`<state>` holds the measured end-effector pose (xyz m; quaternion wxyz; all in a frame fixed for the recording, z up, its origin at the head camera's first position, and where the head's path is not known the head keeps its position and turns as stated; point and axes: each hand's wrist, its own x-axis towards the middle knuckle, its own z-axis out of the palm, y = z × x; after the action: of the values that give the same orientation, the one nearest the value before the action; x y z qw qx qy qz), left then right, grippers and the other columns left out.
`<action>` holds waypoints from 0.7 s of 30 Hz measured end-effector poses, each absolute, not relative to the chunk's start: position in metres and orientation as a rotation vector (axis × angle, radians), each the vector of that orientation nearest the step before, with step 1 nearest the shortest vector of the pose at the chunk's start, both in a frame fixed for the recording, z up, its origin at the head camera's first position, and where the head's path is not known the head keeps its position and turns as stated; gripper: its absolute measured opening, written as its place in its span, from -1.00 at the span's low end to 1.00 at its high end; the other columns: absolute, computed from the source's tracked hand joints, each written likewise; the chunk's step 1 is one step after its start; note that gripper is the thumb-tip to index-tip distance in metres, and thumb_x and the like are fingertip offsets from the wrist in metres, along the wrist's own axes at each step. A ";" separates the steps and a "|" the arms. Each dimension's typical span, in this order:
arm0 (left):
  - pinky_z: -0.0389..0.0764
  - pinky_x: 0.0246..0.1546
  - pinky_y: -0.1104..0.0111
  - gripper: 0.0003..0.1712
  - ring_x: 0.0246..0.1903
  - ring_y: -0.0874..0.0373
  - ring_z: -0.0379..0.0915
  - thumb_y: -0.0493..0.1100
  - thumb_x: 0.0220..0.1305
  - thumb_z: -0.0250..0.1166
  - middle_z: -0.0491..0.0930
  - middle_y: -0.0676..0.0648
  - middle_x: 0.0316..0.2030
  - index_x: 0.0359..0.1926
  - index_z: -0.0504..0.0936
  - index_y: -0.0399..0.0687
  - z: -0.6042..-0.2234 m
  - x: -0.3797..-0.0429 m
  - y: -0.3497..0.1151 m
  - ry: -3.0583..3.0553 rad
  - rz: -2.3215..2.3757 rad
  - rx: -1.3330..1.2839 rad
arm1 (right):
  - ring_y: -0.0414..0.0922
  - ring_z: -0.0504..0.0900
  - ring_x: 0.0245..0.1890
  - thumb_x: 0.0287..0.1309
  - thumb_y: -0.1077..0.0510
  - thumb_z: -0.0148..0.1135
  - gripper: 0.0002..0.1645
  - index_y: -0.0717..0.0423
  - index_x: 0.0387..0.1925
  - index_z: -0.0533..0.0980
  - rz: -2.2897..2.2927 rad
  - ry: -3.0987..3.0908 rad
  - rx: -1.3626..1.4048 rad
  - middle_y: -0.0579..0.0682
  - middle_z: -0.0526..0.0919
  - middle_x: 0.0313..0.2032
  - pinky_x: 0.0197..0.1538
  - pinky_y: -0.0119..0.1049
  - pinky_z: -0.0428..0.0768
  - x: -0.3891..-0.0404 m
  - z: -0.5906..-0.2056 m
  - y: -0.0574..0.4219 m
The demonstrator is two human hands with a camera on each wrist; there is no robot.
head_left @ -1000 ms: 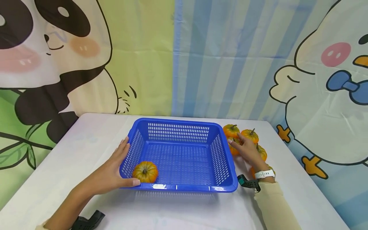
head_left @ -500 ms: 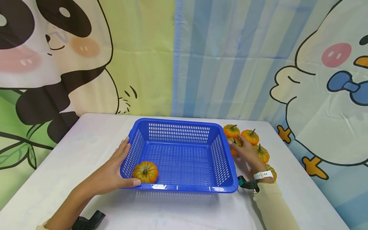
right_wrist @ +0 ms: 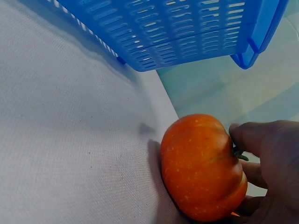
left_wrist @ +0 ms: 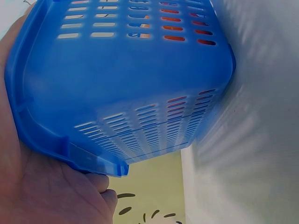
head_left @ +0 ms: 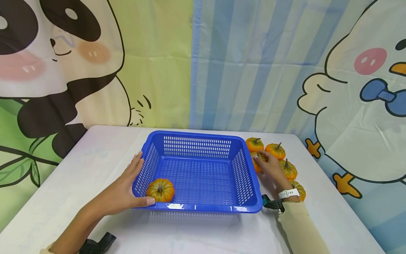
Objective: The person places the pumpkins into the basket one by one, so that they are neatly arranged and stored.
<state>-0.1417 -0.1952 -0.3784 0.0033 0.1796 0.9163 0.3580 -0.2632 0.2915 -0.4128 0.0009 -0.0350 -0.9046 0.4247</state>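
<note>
My left hand (head_left: pixel 118 192) is spread around the near left corner of a blue plastic basket (head_left: pixel 203 206). Its thumb lies on the front rim, and its straight fingers rest along the left side. Inside that corner sits a small orange-and-green pumpkin (head_left: pixel 160 190). Beyond the basket's right side, my right hand (head_left: pixel 273 168) holds another small pumpkin (right_wrist: pixel 201 168) low at the white cloth. In the right wrist view, the thumb presses beside its stem and the other fingers curl behind it, partly hidden.
More small pumpkins stand around my right hand: one at the back (head_left: pixel 254 144), one behind the knuckles (head_left: pixel 276 151), and others along its right (head_left: pixel 288 170). A white-covered table (head_left: pixel 190 233) carries everything. A printed curtain (head_left: pixel 222 70) hangs behind it.
My right hand draws slightly nearer and its fingers close in on the pumpkin beside the basket. The pumpkins to its right show more. My left hand and the basket stay put.
</note>
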 end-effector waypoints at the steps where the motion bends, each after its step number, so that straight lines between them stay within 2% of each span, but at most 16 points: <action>1: 0.01 0.16 -0.41 0.41 0.46 -0.23 -0.47 0.23 -0.05 0.47 -0.49 -0.04 0.52 0.52 -0.26 -0.21 -0.378 -0.142 -0.195 2.873 1.122 0.563 | 0.22 0.45 0.14 0.36 -0.21 0.06 -0.20 0.17 0.43 0.21 1.334 -2.834 -0.120 0.30 0.26 0.35 0.13 0.08 0.50 -0.263 -0.413 0.291; 4: 0.00 0.16 -0.41 0.41 0.46 -0.24 -0.47 0.24 -0.05 0.47 -0.49 -0.04 0.52 0.52 -0.26 -0.21 -0.377 -0.141 -0.195 2.871 1.126 0.564 | 0.13 0.53 -0.05 0.36 -0.20 0.07 -0.24 0.16 0.40 0.27 1.318 -2.821 -0.157 0.30 0.31 0.31 -0.12 -0.19 0.64 -0.263 -0.412 0.289; 7: -0.01 0.16 -0.41 0.41 0.46 -0.23 -0.48 0.24 -0.04 0.47 -0.49 -0.04 0.52 0.52 -0.26 -0.22 -0.377 -0.141 -0.196 2.865 1.133 0.564 | 0.05 0.55 -0.19 0.36 -0.19 0.09 -0.26 0.14 0.39 0.30 1.307 -2.818 -0.181 0.28 0.39 0.25 -0.30 -0.36 0.61 -0.262 -0.411 0.288; 13: -0.01 0.17 -0.41 0.40 0.46 -0.24 -0.47 0.23 -0.04 0.47 -0.48 -0.05 0.52 0.52 -0.25 -0.23 -0.378 -0.142 -0.196 2.865 1.134 0.566 | -0.05 0.54 -0.43 0.36 -0.15 0.10 -0.29 0.16 0.38 0.31 1.285 -2.811 -0.168 0.26 0.49 0.08 -0.43 -0.42 0.53 -0.262 -0.413 0.288; 17: -0.01 0.17 -0.41 0.40 0.46 -0.25 -0.46 0.23 -0.04 0.47 -0.48 -0.06 0.52 0.52 -0.25 -0.23 -0.378 -0.142 -0.196 2.862 1.134 0.563 | -0.04 0.54 -0.40 0.37 -0.15 0.09 -0.28 0.18 0.38 0.31 1.279 -2.810 -0.162 0.27 0.49 0.09 -0.43 -0.42 0.52 -0.262 -0.412 0.288; 21: -0.02 0.17 -0.41 0.41 0.46 -0.25 -0.47 0.23 -0.03 0.46 -0.49 -0.05 0.52 0.52 -0.27 -0.23 -0.378 -0.142 -0.196 2.857 1.135 0.562 | 0.08 0.55 -0.17 0.36 -0.18 0.08 -0.26 0.19 0.38 0.31 1.283 -2.812 -0.176 0.28 0.45 0.18 -0.21 -0.26 0.60 -0.261 -0.410 0.288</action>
<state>-0.1416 -0.1956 -0.3780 0.0080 0.1798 0.9142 0.3631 -0.2607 0.2883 -0.4103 0.0230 -0.0569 -0.9081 0.4143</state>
